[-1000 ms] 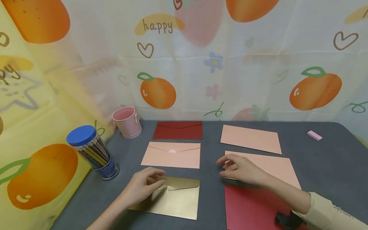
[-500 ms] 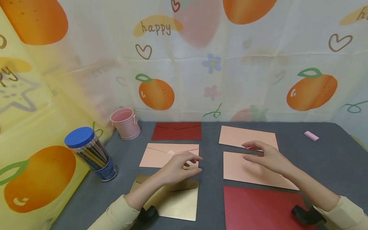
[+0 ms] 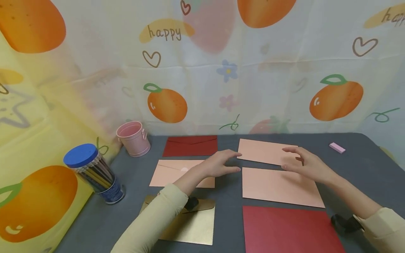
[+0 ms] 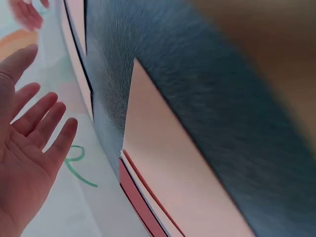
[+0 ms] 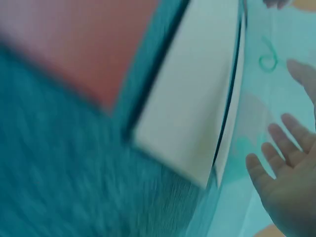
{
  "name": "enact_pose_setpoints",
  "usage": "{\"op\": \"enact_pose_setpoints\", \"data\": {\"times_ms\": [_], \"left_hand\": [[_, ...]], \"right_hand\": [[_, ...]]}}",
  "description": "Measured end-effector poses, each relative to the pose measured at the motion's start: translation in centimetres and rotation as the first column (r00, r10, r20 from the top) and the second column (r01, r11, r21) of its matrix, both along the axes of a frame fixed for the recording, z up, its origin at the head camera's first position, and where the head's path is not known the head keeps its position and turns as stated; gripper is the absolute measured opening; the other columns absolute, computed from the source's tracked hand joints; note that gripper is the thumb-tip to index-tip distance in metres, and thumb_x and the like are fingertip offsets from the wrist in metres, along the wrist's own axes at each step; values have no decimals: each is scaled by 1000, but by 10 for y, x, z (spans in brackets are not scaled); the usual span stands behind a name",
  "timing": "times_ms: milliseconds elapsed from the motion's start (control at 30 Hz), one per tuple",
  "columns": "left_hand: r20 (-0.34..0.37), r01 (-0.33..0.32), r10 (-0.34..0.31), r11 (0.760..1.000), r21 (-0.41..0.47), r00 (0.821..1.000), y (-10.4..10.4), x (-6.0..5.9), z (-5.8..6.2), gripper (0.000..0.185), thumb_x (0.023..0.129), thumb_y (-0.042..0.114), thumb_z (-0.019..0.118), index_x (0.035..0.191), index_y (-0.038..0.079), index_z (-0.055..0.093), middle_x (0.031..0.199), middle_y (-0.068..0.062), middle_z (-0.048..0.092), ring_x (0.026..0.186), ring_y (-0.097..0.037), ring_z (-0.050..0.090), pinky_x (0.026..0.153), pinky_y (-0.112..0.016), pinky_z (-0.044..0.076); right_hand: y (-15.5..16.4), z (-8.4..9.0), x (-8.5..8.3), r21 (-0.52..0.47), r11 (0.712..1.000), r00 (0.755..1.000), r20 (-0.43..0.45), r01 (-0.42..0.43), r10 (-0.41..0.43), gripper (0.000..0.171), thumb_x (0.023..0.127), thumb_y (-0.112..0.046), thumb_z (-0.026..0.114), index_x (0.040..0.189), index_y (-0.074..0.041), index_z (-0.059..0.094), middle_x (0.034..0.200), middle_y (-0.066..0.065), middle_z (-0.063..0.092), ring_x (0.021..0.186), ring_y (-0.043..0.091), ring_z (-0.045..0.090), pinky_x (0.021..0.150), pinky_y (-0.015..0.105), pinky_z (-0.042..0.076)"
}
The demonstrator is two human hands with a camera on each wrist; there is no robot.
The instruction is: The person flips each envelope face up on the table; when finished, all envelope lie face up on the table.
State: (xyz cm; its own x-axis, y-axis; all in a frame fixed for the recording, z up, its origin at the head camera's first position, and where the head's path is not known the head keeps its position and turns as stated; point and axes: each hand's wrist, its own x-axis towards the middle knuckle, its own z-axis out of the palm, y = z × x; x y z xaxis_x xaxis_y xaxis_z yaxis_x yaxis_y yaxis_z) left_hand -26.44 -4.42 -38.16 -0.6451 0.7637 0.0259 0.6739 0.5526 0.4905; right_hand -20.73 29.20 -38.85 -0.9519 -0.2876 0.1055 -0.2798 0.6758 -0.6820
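My left hand [image 3: 220, 163] reaches over the right part of the pink envelope with a round seal [image 3: 167, 174], fingers extended and holding nothing. My right hand [image 3: 305, 164] is over the right end of the far pink card [image 3: 259, 151], thumb and fingers apart, nothing between them. Just nearer lies a second pink card [image 3: 275, 184], then a large red sheet [image 3: 284, 228]. A gold envelope [image 3: 196, 228] lies under my left forearm, partly hidden by the sleeve. At the back is a dark red envelope [image 3: 190, 147]. Both wrist views show the palms with loosely spread fingers.
A small pink bucket [image 3: 134, 140] stands at the back left. Nearer stands a blue-lidded tub of pencils [image 3: 98, 175]. A pink eraser [image 3: 337, 147] lies at the far right. A fruit-print cloth [image 3: 278, 88] hangs behind the dark table [image 3: 364, 182].
My left hand has moved from above the gold envelope forward and right. My right hand has moved from the nearer pink card's left edge right and forward to the far card. Both remain without an object.
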Motion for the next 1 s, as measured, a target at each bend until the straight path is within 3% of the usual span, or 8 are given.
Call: {"op": "enact_pose_setpoints", "data": {"times_ms": [133,367,667,1000], "left_hand": [[-23,-32,30,996,-84,999,15,-19,-7,65,96,35,63,150,9,38,150,-7,42,140,-19,35,111,-34,32],[0,-93,94,987,-131,996,37,-40,-15,71,96,39,61,153,10,30,155,-7,34,143,-19,29,115,-32,25],[-4,-151,153,968,-200,988,52,-47,-31,72,98,41,58,154,8,27,160,-11,19,147,-22,17,117,-32,16],[-68,-204,193,944,-260,979,59,-51,-36,70,97,50,52,153,11,33,159,-7,25,146,-18,22,117,-30,18]], "right_hand": [[14,-5,-13,87,996,1000,1,-17,17,76,86,-41,74,145,-7,40,147,22,36,132,49,33,96,68,32],[28,-12,-29,180,982,998,12,-56,55,87,83,-43,76,147,0,35,149,27,31,135,50,27,98,70,29],[40,-21,-40,227,971,995,79,-77,61,98,83,-45,75,151,5,25,153,31,22,138,53,20,104,69,21],[43,-22,-41,283,954,992,100,-98,72,96,84,-48,73,150,4,28,154,30,22,137,54,22,103,68,24]]}}
